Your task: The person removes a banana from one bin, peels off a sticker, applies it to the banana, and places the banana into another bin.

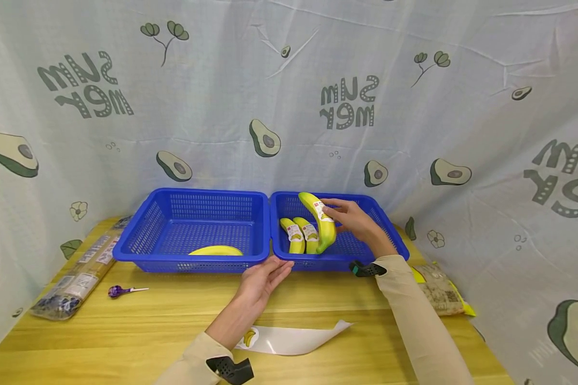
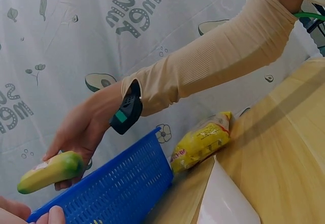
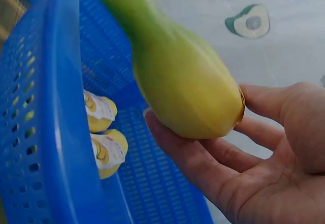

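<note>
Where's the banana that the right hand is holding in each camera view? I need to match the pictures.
Head: the held banana is right of centre, above the right-hand blue basket, in the right hand.
Left wrist: lower left, green tip pointing right.
Right wrist: fills the upper middle, resting on the fingers.
Shared landmark: that blue basket's rim shows in all three.
</note>
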Tool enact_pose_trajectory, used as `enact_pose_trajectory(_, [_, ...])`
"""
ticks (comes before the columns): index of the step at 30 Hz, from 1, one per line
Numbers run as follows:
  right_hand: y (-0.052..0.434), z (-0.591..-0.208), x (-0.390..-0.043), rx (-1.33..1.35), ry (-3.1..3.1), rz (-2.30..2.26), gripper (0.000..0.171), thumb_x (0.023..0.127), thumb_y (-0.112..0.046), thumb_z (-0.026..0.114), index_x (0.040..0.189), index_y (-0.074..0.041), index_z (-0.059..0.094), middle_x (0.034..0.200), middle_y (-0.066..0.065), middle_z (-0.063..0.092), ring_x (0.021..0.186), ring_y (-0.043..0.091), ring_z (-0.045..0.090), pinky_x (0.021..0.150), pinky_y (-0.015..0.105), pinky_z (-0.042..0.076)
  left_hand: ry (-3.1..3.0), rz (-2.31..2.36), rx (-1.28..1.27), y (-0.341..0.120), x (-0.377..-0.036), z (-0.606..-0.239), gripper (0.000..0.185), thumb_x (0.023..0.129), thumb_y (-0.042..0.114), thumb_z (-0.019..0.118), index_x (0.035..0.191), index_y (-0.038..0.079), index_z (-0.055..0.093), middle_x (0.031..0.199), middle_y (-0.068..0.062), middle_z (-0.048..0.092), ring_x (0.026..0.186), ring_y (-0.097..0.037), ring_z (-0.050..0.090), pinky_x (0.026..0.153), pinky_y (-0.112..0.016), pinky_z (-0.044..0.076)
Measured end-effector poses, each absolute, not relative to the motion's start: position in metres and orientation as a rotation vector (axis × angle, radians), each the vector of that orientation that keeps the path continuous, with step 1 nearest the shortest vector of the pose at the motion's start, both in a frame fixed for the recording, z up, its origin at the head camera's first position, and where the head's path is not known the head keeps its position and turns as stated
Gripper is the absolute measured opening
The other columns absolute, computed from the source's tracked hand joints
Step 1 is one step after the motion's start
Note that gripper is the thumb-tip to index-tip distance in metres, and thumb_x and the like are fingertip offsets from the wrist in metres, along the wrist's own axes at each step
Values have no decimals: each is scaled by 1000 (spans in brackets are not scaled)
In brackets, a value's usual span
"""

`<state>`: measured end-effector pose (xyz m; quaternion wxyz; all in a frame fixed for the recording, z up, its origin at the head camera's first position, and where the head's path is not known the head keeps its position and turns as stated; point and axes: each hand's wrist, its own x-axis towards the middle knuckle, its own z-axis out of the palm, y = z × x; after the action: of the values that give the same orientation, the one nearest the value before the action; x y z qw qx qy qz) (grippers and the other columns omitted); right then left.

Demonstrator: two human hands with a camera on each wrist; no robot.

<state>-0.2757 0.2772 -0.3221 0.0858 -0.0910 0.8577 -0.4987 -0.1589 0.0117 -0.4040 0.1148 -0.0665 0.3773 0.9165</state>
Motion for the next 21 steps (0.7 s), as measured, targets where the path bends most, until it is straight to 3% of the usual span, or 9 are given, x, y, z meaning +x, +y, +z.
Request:
enact_pose_trajectory(4, [281, -325, -284, -232, 2535, -1480, 58, 115, -30, 54, 166, -6, 40, 156, 30, 52, 134, 46, 60, 102, 55, 61, 1102, 2679, -194, 11, -159, -404, 9, 105, -9, 58, 114, -8, 61, 94, -16, 78, 96, -24, 80, 97, -35, 63])
enact_pose_trajectory(13, [291, -331, -305, -121, 2482, -1431, 57, 114, -27, 57, 165, -4, 42, 161, 28, 47, 139, 49, 56, 106, 52, 59, 1102, 2671, -182, 10, -160, -406, 7, 106, -9, 58, 112, -6, 61, 95, -16, 78, 99, -26, 80, 98, -35, 62])
enact_pose_trajectory(21, [293, -335, -319, -73, 2451, -1338, 59, 113, -22, 61, 165, -3, 41, 158, 29, 48, 139, 49, 55, 101, 49, 62, 1099, 2658, -185, 9, -161, -406, 19, 107, -8, 55, 126, -9, 53, 98, -16, 77, 101, -27, 80, 100, -35, 61])
